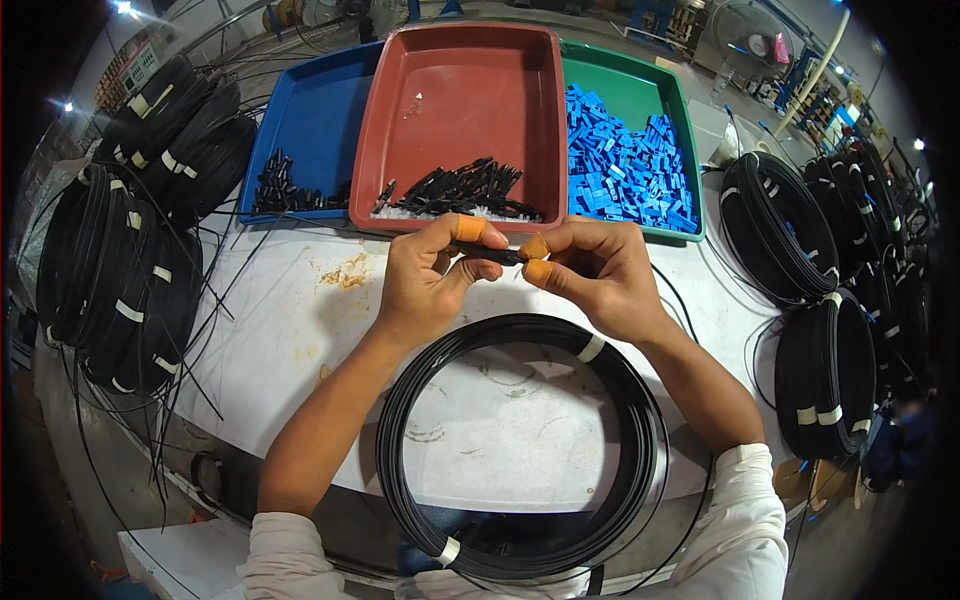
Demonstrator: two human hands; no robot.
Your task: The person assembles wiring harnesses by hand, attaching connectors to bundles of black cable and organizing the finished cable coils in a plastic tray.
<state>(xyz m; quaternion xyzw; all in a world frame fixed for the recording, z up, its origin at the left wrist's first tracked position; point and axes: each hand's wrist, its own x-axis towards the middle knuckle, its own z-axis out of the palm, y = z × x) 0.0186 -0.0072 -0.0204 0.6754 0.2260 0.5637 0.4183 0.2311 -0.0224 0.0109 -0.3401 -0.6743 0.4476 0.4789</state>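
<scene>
Between my two hands, just in front of the red tray, is a slim black plastic part. My left hand is closed around its left side, thumb below and fingers above. The fingertips of my right hand pinch its right end; whether a thin cable end is in that pinch too is hidden. Orange tape wraps a finger of my left hand and the right thumb and forefinger. Below my hands lies a coil of black cable, tied with white bands, overhanging the table's near edge.
A red tray with black parts stands between a blue tray holding black pieces and a green tray of blue connectors. Cable coils are stacked at left and right. Loose cable ends hang over the white table.
</scene>
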